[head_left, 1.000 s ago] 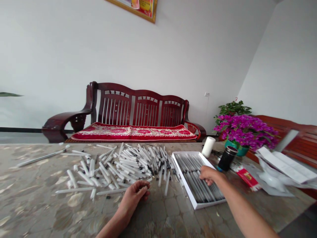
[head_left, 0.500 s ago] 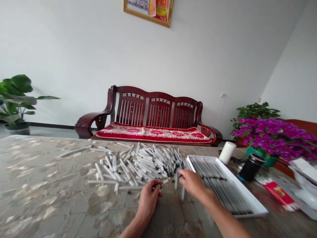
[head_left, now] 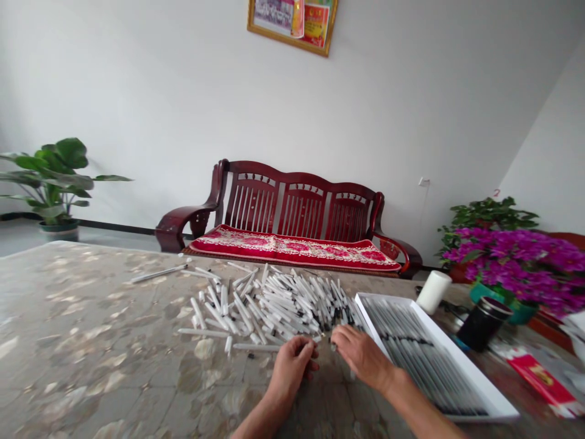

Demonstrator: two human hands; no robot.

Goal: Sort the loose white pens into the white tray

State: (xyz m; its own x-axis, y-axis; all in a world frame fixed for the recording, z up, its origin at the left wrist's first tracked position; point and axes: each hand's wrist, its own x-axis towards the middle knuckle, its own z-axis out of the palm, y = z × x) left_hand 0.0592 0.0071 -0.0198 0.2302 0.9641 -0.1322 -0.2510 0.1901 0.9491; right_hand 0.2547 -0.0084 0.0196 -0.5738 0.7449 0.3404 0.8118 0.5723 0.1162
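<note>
A heap of white pen tubes with dark tips (head_left: 278, 302) lies spread across the marbled table (head_left: 91, 341). My left hand (head_left: 292, 366) rests at the heap's near edge with its fingers curled; what they hold, if anything, is hidden. My right hand (head_left: 359, 355) lies close beside it, fingers bent down onto pens at the heap's near right edge. Just to the right stands a shallow white box (head_left: 457, 390) filled with rows of grey pens.
A white cup (head_left: 433, 291), a black jar (head_left: 482, 323), a red packet (head_left: 539, 376) and purple potted flowers (head_left: 521, 262) stand at the right. A single long white tube (head_left: 158, 274) lies far left. A wooden sofa (head_left: 292, 225) and a leafy plant (head_left: 55, 177) stand behind the table.
My right hand has come off the white box and moved left to the heap beside my left hand. The view has swung left, bringing the leafy plant into sight.
</note>
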